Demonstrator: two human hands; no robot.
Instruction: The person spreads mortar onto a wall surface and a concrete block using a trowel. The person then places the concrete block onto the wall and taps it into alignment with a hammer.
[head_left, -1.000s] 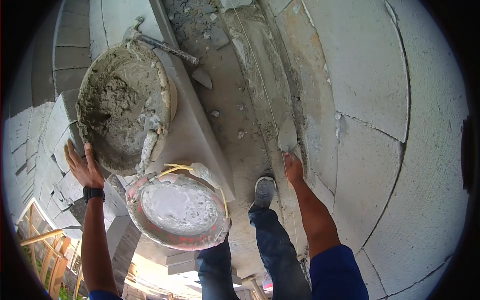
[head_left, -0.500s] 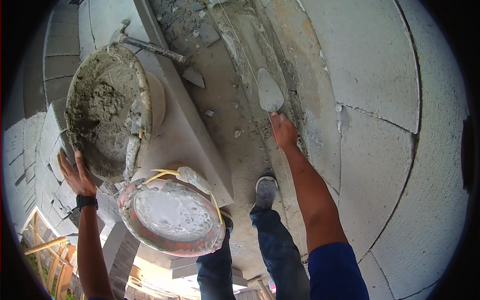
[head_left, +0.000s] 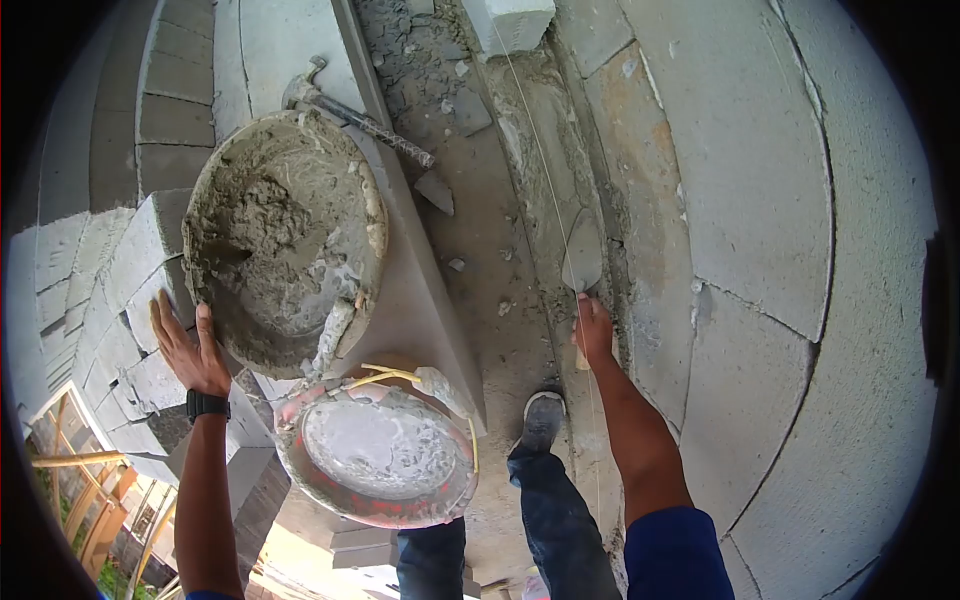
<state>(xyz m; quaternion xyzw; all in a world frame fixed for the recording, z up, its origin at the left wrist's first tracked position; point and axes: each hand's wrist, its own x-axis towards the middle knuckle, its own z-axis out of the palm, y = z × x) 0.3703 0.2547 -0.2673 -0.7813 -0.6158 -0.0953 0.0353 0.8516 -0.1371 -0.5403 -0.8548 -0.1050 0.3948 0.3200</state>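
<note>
I monitor the right hand (head_left: 594,328) gripping the bricklayer's trowel (head_left: 586,255); the left hand (head_left: 195,352), spread, sits at the mortar tub (head_left: 377,225) rim.

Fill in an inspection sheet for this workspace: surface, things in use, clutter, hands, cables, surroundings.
Surface: gritty floor between a pale block ledge and a mortar strip.
Things in use: trowel over the strip, contact unclear; tub with grey mix; bucket with whitish contents.
Clutter: broken chips on the floor; hammer beside the tub, handle jutting past the ledge.
Hands: right hand grips the trowel; left hand, fingers spread, at the tub's rim.
Cables: nothing seen; thin string along the strip.
Surroundings: block wall right, stacked blocks left.
</note>
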